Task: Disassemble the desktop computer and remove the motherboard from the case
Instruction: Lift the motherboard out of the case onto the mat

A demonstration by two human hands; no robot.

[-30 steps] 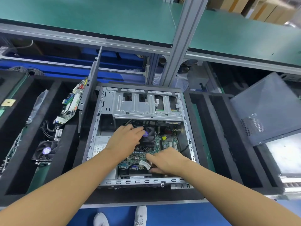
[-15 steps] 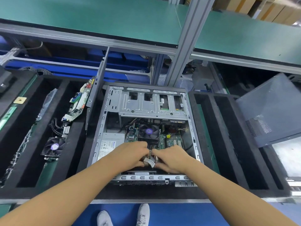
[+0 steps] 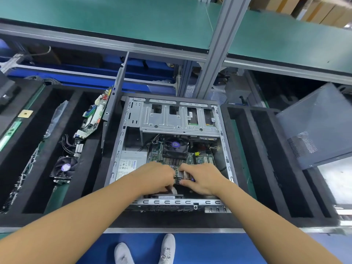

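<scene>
An open grey computer case (image 3: 116,164) lies flat in the middle of the bench. Inside it sits the green motherboard (image 3: 204,159) with a black fan and heatsink (image 3: 176,146) on top, beside a silver power supply (image 3: 131,161). Both hands reach into the case's near end. My left hand (image 3: 156,176) and my right hand (image 3: 202,178) meet over the board's near edge, fingers curled down onto the rear-port end of the board. Their fingertips are hidden, so what exactly they pinch is unclear. A white tag (image 3: 174,190) shows below them.
Black foam trays flank the case. The left tray (image 3: 89,180) holds a removed circuit board (image 3: 93,117), cables and a loose fan (image 3: 64,167). A grey perforated side panel (image 3: 316,124) leans at the right. An aluminium post (image 3: 215,48) and green shelf stand behind.
My left hand came back from the fan to the board's near edge and met my right hand there. The view shifted slightly, so the case appears further right.
</scene>
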